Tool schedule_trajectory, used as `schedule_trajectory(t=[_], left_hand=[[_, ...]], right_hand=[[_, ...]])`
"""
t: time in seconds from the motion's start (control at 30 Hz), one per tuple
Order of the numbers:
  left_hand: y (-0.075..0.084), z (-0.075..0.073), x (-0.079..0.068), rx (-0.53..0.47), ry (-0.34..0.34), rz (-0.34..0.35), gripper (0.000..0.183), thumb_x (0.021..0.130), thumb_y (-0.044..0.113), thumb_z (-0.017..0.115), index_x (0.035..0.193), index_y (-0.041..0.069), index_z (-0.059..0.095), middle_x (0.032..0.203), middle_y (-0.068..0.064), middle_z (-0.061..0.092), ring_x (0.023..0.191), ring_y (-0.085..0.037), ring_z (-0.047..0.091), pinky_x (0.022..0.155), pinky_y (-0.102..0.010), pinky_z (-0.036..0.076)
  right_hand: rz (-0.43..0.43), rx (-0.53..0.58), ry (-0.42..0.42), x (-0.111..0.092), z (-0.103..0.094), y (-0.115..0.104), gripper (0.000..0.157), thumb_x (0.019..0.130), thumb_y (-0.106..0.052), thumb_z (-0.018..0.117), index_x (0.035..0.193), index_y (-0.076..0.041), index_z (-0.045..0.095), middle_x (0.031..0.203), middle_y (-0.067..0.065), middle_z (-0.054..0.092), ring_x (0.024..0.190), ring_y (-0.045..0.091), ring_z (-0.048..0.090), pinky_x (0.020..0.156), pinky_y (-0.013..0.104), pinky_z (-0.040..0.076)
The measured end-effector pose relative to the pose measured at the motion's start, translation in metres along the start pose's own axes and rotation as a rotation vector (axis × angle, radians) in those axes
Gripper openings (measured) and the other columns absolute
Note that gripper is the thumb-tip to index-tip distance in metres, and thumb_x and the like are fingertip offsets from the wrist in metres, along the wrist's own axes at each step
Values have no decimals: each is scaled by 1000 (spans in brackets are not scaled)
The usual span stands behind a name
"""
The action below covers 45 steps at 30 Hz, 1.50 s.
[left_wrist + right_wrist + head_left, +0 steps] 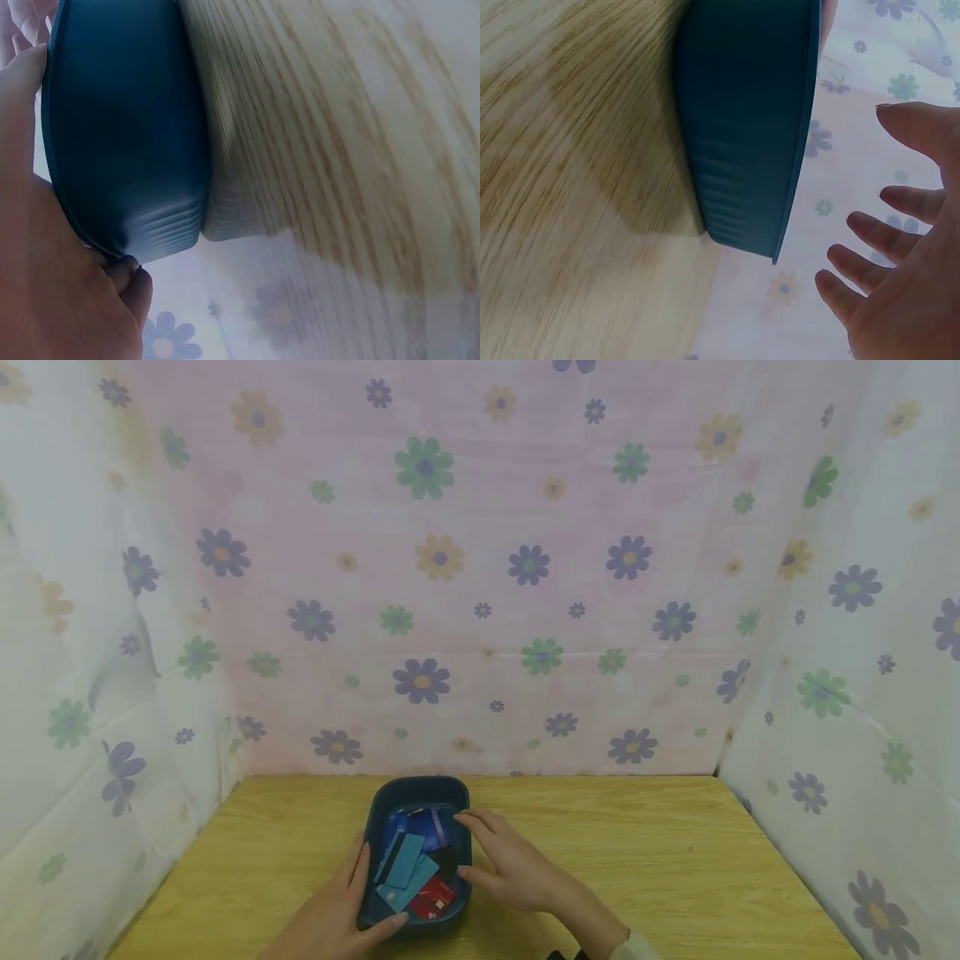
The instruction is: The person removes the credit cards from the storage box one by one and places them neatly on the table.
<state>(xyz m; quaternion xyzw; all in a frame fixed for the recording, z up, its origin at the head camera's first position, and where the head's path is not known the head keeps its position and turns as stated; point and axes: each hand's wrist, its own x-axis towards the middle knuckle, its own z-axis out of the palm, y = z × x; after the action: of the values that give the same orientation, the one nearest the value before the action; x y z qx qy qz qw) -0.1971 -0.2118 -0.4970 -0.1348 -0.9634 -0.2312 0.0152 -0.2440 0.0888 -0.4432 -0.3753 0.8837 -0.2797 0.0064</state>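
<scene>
A dark teal plastic bin stands on the wooden table. Inside lie a teal card with a black stripe, a second teal card, a red card and blue items toward the back. My left hand grips the bin's near left rim, thumb at the front edge and fingers along the side. On the other side, my right hand is spread beside the right rim. In the right wrist view its fingers are extended, apart from the bin's wall.
The yellowish wooden table stretches out to both sides of the bin. A flower-patterned sheet hangs behind the table and along its left and right sides.
</scene>
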Motion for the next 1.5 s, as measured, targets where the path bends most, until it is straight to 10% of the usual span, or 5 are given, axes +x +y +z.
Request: schedule_trajectory(t=[0.77,1.5], left_hand=[[-1,2,0,12,10,16,117,87,71,64,156,-14,22,166,-32,14,134,-57,45,95,-64,52],[-6,3,2,-61,-29,-15,116,89,67,66,157,-14,18,167,-30,7,131,-57,48,89,-62,55]], right_hand=[[16,176,7,25,20,-9,66,103,-36,61,158,-12,34,158,10,37,144,28,41,114,50,42],[252,243,46,71,57,-29,88,86,-26,83,152,10,36,149,29,42,135,42,48,106,52,49]])
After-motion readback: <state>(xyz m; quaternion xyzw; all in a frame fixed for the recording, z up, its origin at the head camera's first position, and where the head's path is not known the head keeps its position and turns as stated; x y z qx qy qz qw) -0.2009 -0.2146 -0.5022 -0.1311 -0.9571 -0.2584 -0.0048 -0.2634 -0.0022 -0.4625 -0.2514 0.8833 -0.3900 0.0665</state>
